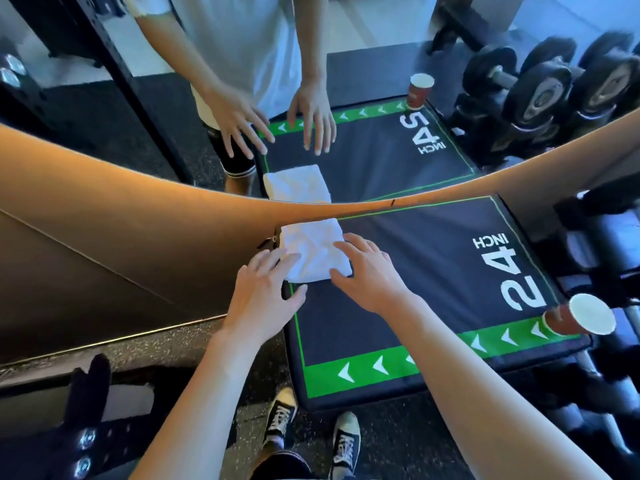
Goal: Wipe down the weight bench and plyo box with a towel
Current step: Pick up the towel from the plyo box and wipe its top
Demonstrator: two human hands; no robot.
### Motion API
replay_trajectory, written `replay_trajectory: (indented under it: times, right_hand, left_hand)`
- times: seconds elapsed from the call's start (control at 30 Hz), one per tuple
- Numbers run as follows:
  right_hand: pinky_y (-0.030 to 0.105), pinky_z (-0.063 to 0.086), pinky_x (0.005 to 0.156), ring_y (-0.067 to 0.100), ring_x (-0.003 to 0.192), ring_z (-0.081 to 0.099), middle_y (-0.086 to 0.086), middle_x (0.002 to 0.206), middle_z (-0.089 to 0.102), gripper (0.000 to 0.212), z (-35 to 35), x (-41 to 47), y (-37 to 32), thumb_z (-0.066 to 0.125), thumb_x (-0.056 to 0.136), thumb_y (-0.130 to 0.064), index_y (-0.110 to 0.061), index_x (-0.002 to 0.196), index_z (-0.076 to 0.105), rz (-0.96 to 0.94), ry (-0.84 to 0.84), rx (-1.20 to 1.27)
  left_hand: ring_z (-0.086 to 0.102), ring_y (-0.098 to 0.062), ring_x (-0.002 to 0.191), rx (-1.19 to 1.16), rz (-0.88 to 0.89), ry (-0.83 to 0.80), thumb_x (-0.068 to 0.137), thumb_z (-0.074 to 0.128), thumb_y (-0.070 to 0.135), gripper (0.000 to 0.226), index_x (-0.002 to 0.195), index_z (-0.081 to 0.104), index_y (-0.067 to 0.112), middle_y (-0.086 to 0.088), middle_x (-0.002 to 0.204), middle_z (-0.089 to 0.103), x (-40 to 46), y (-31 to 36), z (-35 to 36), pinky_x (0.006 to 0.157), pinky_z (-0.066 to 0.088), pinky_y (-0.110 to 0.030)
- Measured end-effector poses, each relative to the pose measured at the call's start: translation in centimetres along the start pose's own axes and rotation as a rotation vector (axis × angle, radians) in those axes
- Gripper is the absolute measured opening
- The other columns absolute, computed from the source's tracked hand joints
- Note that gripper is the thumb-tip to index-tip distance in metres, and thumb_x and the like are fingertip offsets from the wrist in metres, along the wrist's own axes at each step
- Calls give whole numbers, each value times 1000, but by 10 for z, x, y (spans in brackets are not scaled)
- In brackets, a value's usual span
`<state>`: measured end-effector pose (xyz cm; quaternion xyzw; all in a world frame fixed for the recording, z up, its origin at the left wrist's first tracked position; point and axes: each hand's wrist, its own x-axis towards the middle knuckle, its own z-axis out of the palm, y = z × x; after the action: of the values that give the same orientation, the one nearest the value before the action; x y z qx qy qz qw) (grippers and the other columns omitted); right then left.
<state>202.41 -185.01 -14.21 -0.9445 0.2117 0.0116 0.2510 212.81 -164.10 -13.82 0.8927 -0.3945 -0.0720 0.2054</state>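
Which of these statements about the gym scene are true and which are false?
1. The white towel lies on the far left corner of the box top. True.
2. The left hand grips a spray bottle. False: its fingers are spread, the fingertips resting on the towel's edge.
3. A paper cup stands at the near right corner of the box. True.
4. The box is marked 30 inch. False: it reads 24 inch.
5. The right hand rests on the towel with straight fingers. True.
6. The cup lies tipped over. False: it stands upright, its open mouth up.
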Motion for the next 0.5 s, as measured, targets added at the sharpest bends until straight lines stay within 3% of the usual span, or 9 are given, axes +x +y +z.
replay_trajectory:
  times: [0.23,0.4,0.5]
  right_hand:
    - [48,26,122,22,155,21,-4,170,25,61,31,49,-9,53,101,-46,-28,158,38,8,-152,-52]
    - [50,33,115,23,151,26,-4,166,28,56,54,63,0,51,102,-43,-26,155,39,36,-222,-126]
    - [49,36,111,22,146,31,-6,162,32,51,65,62,8,52,101,-40,-26,150,44,15,-177,-157]
  left_hand:
    - [26,-23,155,38,13,-231,101,59,49,59,156,45,35,4,168,33,44,-31,37,119,36,-53]
    - [24,-23,155,59,22,-356,101,57,53,60,157,43,37,6,169,30,53,-38,59,120,35,-49]
    - [27,-24,153,48,38,-338,99,60,51,57,153,50,35,5,167,34,52,-46,68,118,40,-49]
